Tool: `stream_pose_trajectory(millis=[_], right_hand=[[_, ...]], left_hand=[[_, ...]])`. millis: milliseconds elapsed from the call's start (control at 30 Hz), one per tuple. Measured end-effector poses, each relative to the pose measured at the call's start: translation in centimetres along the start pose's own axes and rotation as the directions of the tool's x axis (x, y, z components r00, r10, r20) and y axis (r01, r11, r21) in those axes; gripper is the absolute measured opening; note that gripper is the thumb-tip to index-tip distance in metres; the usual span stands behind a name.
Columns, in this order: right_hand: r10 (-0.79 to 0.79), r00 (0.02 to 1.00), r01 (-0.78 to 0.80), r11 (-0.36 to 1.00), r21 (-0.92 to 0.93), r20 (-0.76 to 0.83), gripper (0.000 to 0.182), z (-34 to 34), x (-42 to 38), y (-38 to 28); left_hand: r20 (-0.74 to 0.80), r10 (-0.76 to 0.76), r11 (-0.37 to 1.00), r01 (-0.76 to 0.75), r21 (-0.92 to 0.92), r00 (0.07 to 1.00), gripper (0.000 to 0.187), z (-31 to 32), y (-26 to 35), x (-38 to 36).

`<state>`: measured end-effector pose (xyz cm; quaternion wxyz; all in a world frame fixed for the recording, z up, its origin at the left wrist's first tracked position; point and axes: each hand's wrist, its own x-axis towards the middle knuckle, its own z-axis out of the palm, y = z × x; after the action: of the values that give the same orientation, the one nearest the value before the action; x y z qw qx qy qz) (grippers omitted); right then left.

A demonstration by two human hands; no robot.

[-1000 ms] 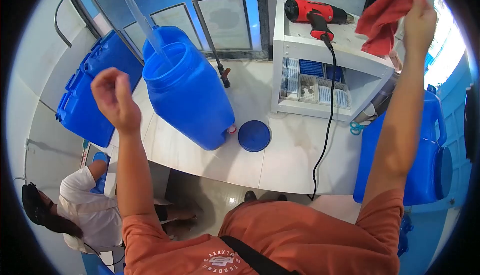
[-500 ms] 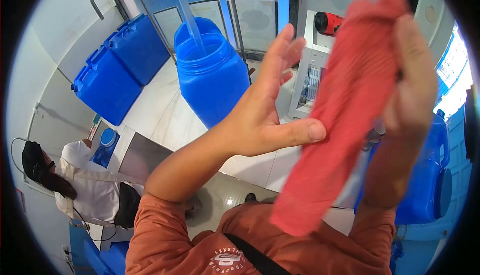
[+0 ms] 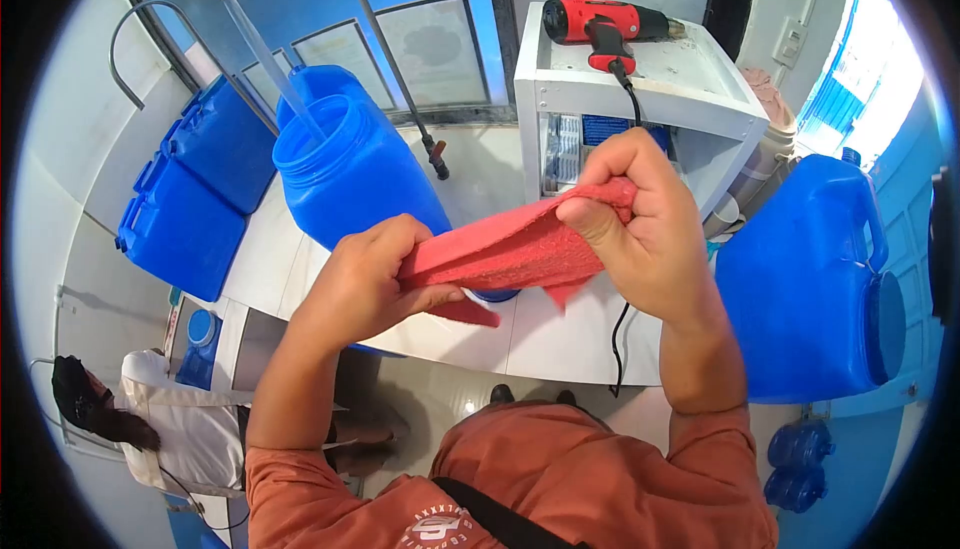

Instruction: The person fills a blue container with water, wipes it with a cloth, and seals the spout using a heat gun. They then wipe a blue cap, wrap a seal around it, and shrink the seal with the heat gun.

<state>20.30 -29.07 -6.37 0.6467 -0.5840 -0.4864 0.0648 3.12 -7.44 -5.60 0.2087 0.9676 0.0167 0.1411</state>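
At 1 o'clock, a red and black heat gun (image 3: 607, 24) lies on top of a white shelf (image 3: 650, 97), and its black cord (image 3: 632, 99) hangs down over the front. At 2 o'clock, there is a light switch (image 3: 790, 42) on the wall. A big blue jug (image 3: 785, 289) with a handle is at 3 o'clock. Two little see-through blue bottles (image 3: 797, 446) are at 4 o'clock. At 8 o'clock is another person (image 3: 185, 439) in a white top. Two flat blue jugs (image 3: 190, 229) stand close together around 9 to 10 o'clock. A bent metal pipe (image 3: 165, 6) curves at 10 o'clock.
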Motion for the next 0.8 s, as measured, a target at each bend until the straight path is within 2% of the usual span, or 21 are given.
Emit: stream_pose_trajectory(millis=[33,67,100,133,167,233,267,333,367,400,467,500,533,567,600,633,667,700,733,767,800], right_hand=[[-0.084,0.996,0.08,0.99,-0.115,-0.027,0.027,-0.1,0.0,-0.4],[-0.172,0.984,0.158,0.961,-0.227,-0.041,0.028,-0.1,0.0,-0.6],[-0.212,0.976,0.198,0.956,-0.216,-0.043,0.029,0.0,-0.1,-0.4],[-0.215,0.976,0.204,0.957,-0.207,-0.036,0.029,-0.2,-0.2,-0.4],[-0.194,0.976,0.177,0.972,-0.157,-0.099,0.029,-0.6,-0.3,-0.4],[-0.092,0.984,0.081,0.993,-0.081,-0.151,0.027,-1.7,-0.3,-0.7],[-0.09,0.986,0.08,0.994,-0.073,-0.143,0.027,-2.0,0.0,-0.3],[0.165,0.983,-0.178,0.956,-0.232,-0.077,0.025,-2.5,1.3,0.6],[0.26,0.963,-0.268,0.951,-0.154,-0.068,0.025,-2.3,1.8,1.6],[0.255,0.965,-0.263,0.953,-0.154,-0.066,0.025,-1.7,1.6,1.3],[0.261,0.965,-0.262,0.965,-0.024,-0.037,0.023,1.1,0.2,0.1],[0.155,0.971,-0.162,0.987,0.02,0.184,0.024,3.0,-1.1,-0.1],[0.034,0.92,-0.074,0.993,0.088,0.389,0.026,4.4,-2.4,-0.1],[0.036,0.919,-0.078,0.993,0.09,0.392,0.026,4.7,-3.1,0.0],[-0.149,0.874,0.187,0.982,-0.038,0.462,0.033,4.7,-3.6,0.1],[-0.307,0.777,0.448,0.883,-0.14,0.55,0.042,4.5,-3.8,0.3],[-0.307,0.775,0.447,0.884,-0.137,0.552,0.042,3.8,-3.5,0.7],[-0.187,0.934,0.248,0.953,-0.175,0.305,0.051,2.5,-2.9,1.4],[-0.031,0.999,0.036,0.987,-0.159,0.035,0.061,1.9,-2.5,1.9],[-0.03,0.999,0.035,0.986,-0.161,0.035,0.061,2.3,-2.4,3.2],[-0.053,0.998,0.052,0.998,0.042,0.035,0.068,3.1,-2.5,5.6]], left_hand=[[-0.007,0.01,0.99,-0.011,-0.139,1.0,0.037,0.2,-0.4,-0.2],[-0.01,0.002,0.991,-0.004,-0.135,1.0,0.037,0.0,-0.7,-0.4],[0.065,0.026,0.986,-0.014,-0.165,0.998,0.034,-0.4,-1.2,-0.7],[0.14,0.049,0.98,-0.021,-0.196,0.989,0.031,-0.8,-1.7,-1.0],[0.135,0.037,0.981,-0.011,-0.191,0.99,0.031,-1.1,-2.8,-1.5],[0.363,-0.066,0.896,0.216,-0.389,0.929,0.02,-1.0,-5.4,-2.3],[0.362,-0.077,0.894,0.225,-0.388,0.929,0.02,-0.3,-6.5,-2.5],[0.514,-0.073,0.503,0.476,-0.721,0.855,0.019,1.5,-8.7,-2.9],[0.557,-0.175,0.414,0.574,-0.707,0.812,0.025,2.7,-9.4,-3.2],[0.553,-0.177,0.416,0.571,-0.708,0.814,0.025,3.4,-7.7,-2.7],[0.426,-0.356,-0.081,0.426,-0.901,0.832,0.039,4.5,-2.4,-0.9],[0.423,-0.359,-0.084,0.422,-0.902,0.832,0.039,4.4,-1.1,-0.6],[0.46,-0.306,-0.241,0.399,-0.884,0.833,0.044,4.2,0.1,-0.4],[0.488,-0.247,-0.391,0.374,-0.841,0.837,0.049,4.0,0.9,-0.2],[0.477,-0.243,-0.27,0.414,-0.87,0.845,0.045,4.0,1.3,0.1],[0.409,-0.215,0.052,0.429,-0.902,0.887,0.043,3.9,1.3,-0.1],[0.355,-0.166,0.365,0.392,-0.845,0.92,0.041,3.9,1.4,-0.4],[0.357,-0.169,0.361,0.395,-0.845,0.919,0.041,4.0,1.5,-0.5],[0.325,-0.1,0.373,0.338,-0.864,0.94,0.04,4.0,1.7,-0.4],[0.289,-0.027,0.384,0.277,-0.881,0.957,0.039,4.0,1.9,-0.3],[0.288,-0.025,0.384,0.275,-0.881,0.957,0.039,3.3,2.3,-0.2]])
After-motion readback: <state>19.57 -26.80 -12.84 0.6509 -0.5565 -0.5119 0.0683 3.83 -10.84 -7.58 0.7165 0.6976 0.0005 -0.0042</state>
